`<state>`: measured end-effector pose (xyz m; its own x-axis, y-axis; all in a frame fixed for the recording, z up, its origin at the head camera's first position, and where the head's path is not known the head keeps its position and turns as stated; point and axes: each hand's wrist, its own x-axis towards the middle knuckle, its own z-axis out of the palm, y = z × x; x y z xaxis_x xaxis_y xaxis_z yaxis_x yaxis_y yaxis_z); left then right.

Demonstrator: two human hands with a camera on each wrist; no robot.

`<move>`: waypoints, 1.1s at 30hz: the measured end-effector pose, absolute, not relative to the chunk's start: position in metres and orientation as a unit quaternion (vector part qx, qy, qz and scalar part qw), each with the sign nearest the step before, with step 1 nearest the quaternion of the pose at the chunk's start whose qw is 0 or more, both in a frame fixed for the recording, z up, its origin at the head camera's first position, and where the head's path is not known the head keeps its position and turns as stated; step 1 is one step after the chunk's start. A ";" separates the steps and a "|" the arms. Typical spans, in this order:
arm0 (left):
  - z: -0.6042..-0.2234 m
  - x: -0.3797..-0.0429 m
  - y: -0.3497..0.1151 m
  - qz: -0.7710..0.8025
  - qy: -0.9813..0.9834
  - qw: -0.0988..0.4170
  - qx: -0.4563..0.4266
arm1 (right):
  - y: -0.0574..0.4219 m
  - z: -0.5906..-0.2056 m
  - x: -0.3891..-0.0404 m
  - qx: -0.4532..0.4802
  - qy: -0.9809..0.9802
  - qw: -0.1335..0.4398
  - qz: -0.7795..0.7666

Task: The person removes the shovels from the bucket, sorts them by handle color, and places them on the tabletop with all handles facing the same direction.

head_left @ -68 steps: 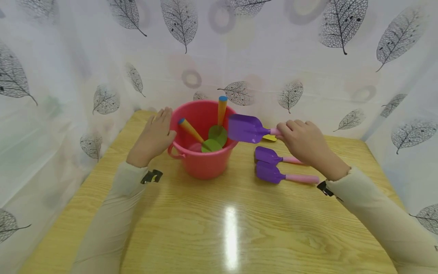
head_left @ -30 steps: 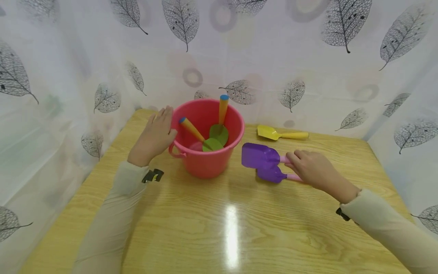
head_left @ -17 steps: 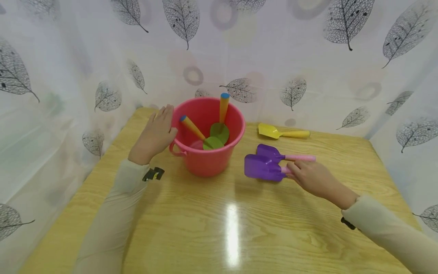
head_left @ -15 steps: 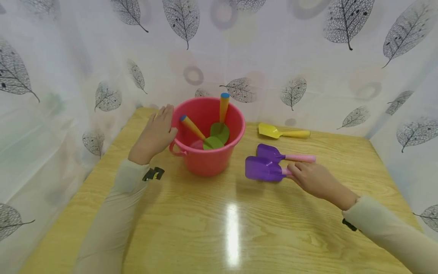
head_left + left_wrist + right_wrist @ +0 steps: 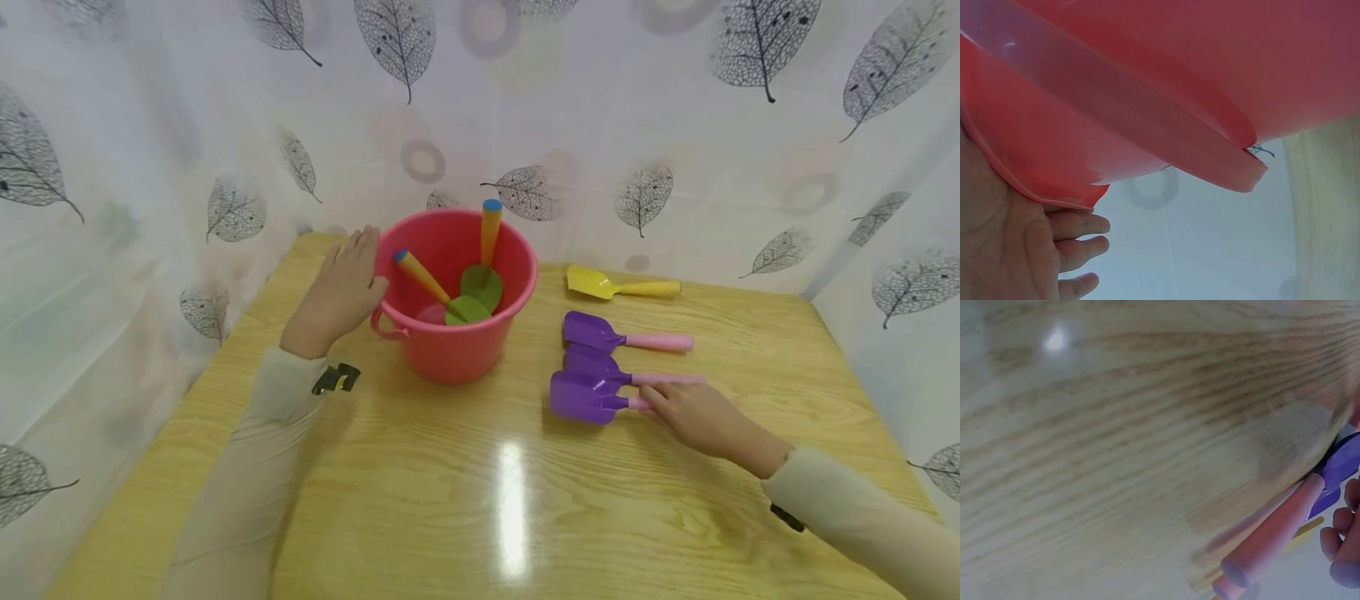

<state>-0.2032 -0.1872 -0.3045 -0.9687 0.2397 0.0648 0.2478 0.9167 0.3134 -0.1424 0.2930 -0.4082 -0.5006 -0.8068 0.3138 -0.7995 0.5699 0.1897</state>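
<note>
Bucket (image 5: pixel 453 354) smooth plastic; table (image 5: pixel 390 500) glossy, apparently wood.

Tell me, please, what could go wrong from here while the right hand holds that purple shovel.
First, in the head view the held purple shovel in the right hand overlaps the middle purple shovel, so lowering it could nudge that one askew. Second, the left hand rests against the rim of the red bucket, so a careless push might slide it. Third, an orange-handled tool leans inside the bucket, and a bump might shift it.
</note>
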 end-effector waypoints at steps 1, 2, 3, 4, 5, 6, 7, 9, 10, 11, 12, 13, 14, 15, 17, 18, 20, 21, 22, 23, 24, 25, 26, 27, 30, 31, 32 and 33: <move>-0.304 -0.203 -0.187 -0.162 -0.979 0.012 -0.124 | 0.294 -0.409 -0.142 0.465 -0.865 0.185 -0.006; -0.304 -0.203 -0.187 -0.162 -0.979 0.013 -0.125 | 0.295 -0.410 -0.142 0.468 -0.865 0.184 -0.003; -0.304 -0.203 -0.187 -0.163 -0.979 0.014 -0.125 | 0.296 -0.411 -0.141 0.469 -0.864 0.182 -0.001; -0.304 -0.203 -0.187 -0.163 -0.979 0.015 -0.125 | 0.297 -0.411 -0.141 0.471 -0.864 0.181 0.001; -0.304 -0.203 -0.187 -0.163 -0.978 0.016 -0.125 | 0.298 -0.412 -0.141 0.471 -0.864 0.179 0.004; -0.303 -0.203 -0.187 -0.162 -0.979 0.018 -0.126 | 0.298 -0.413 -0.141 0.471 -0.864 0.176 0.005; -0.303 -0.203 -0.187 -0.162 -0.978 0.020 -0.127 | 0.300 -0.414 -0.140 0.471 -0.865 0.174 0.004; -0.303 -0.203 -0.188 -0.161 -0.979 0.020 -0.126 | 0.302 -0.415 -0.140 0.469 -0.867 0.169 0.004; -0.303 -0.203 -0.188 -0.161 -0.979 0.020 -0.125 | 0.303 -0.416 -0.140 0.468 -0.868 0.166 0.006; -0.302 -0.203 -0.188 -0.160 -0.979 0.020 -0.125 | 0.304 -0.417 -0.140 0.466 -0.870 0.162 0.007; -0.302 -0.203 -0.188 -0.160 -0.979 0.019 -0.124 | 0.305 -0.418 -0.140 0.463 -0.872 0.158 0.009; -0.302 -0.204 -0.188 -0.161 -0.979 0.019 -0.123 | 0.306 -0.418 -0.140 0.461 -0.874 0.153 0.010; -0.302 -0.204 -0.188 -0.160 -0.979 0.018 -0.123 | 0.307 -0.418 -0.139 0.457 -0.877 0.147 0.013; -0.302 -0.204 -0.188 -0.160 -0.979 0.018 -0.123 | 0.309 -0.419 -0.139 0.453 -0.880 0.142 0.014; -0.303 -0.204 -0.188 -0.161 -0.979 0.018 -0.123 | 0.311 -0.420 -0.138 0.452 -0.882 0.136 0.006; -0.303 -0.204 -0.188 -0.162 -0.979 0.018 -0.123 | 0.312 -0.420 -0.137 0.451 -0.883 0.133 0.001; -0.304 -0.204 -0.188 -0.163 -0.979 0.018 -0.124 | 0.314 -0.421 -0.136 0.450 -0.884 0.126 -0.007; -0.304 -0.204 -0.188 -0.164 -0.978 0.019 -0.124 | 0.315 -0.422 -0.135 0.451 -0.884 0.123 -0.012; -0.305 -0.204 -0.188 -0.166 -0.978 0.019 -0.123 | 0.315 -0.422 -0.134 0.452 -0.884 0.121 -0.017; -0.305 -0.204 -0.188 -0.166 -0.978 0.019 -0.123 | 0.315 -0.422 -0.134 0.450 -0.885 0.116 -0.018; -0.305 -0.204 -0.188 -0.166 -0.978 0.019 -0.123 | 0.315 -0.423 -0.133 0.448 -0.887 0.111 -0.018; -0.305 -0.204 -0.188 -0.167 -0.978 0.018 -0.123 | 0.315 -0.423 -0.133 0.447 -0.888 0.107 -0.018; -0.305 -0.204 -0.188 -0.167 -0.978 0.018 -0.123 | 0.315 -0.423 -0.132 0.445 -0.890 0.103 -0.020; -0.305 -0.204 -0.188 -0.165 -0.978 0.019 -0.123 | 0.315 -0.423 -0.132 0.442 -0.891 0.101 -0.022; -0.305 -0.204 -0.187 -0.163 -0.979 0.019 -0.124 | 0.315 -0.423 -0.131 0.431 -0.898 0.088 -0.026; -0.305 -0.204 -0.187 -0.162 -0.979 0.020 -0.124 | 0.315 -0.423 -0.130 0.427 -0.900 0.085 -0.028; -0.305 -0.204 -0.187 -0.161 -0.979 0.020 -0.125 | 0.314 -0.424 -0.130 0.425 -0.901 0.081 -0.029; -0.305 -0.204 -0.187 -0.160 -0.979 0.020 -0.125 | 0.314 -0.423 -0.130 0.422 -0.903 0.076 -0.030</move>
<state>-0.2037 -0.1870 -0.3050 -0.9681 0.2374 0.0798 0.2505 0.9175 0.3089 -0.1299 0.3140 -0.4234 -0.6322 -0.7667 0.1119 -0.7575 0.6420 0.1188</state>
